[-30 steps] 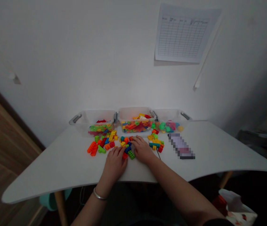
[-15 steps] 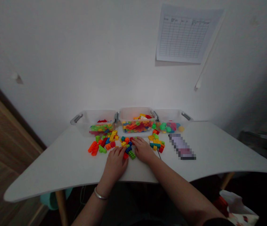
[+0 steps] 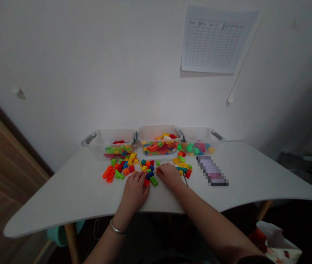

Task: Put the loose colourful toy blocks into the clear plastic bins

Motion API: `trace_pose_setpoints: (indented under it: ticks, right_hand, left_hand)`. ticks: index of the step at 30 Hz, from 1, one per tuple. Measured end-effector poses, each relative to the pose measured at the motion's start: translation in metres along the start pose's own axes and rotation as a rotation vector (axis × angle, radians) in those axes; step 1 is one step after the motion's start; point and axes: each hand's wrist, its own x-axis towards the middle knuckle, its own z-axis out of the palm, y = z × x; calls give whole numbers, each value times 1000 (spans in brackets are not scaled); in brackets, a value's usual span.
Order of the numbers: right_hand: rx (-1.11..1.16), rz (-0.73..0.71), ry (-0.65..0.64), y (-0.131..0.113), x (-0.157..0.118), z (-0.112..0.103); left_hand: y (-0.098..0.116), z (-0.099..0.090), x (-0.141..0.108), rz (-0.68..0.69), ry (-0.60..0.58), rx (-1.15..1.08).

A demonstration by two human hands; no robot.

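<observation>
1 green brick (image 3: 154, 181) lies on the table (image 3: 90, 200); left of it, my left hand (image 3: 136, 186) curls over a red brick (image 3: 146, 182), whether gripping I cannot tell; right of it, my right hand (image 3: 170, 175) pinches an orange brick (image 3: 158, 171).

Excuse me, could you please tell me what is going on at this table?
A person is handling loose blocks on a white table. The left hand rests beside a red block; the right hand is at a small orange block. Whether either grips firmly is hard to tell. More blocks lie to both sides, and three clear bins with colourful pieces stand behind.
</observation>
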Motion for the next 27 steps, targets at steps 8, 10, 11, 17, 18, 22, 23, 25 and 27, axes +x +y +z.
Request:
trace_pose_setpoints:
  ticks: [8, 10, 11, 17, 18, 22, 23, 25, 27]
  right_hand:
    - [63, 22, 13, -3, -3, -1]
    - [134, 42, 60, -1, -4, 2]
    - [175, 50, 90, 0, -4, 2]
    - [327, 20, 361, 20, 11, -24]
    - [332, 29, 425, 24, 16, -34]
    - [338, 97, 627, 41, 42, -72]
    - [335, 103, 648, 44, 49, -78]
    - [315, 117, 649, 51, 61, -83]
    - [280, 138, 602, 56, 70, -81]
  left_hand:
    - [-1, 3, -1, -6, 33, -2]
    - [-1, 3, -1, -6, 23, 3]
    - [-1, 3, -1, -6, 19, 4]
    - [-1, 1, 0, -3, 17, 0]
    - [-1, 2, 0, -4, 19, -1]
    - [-2, 3, -1, -9, 24, -1]
    - [-2, 4, -1, -10, 21, 2]
    - [-2, 3, -1, -13, 11, 7]
    - [-2, 3, -1, -14, 6, 7]
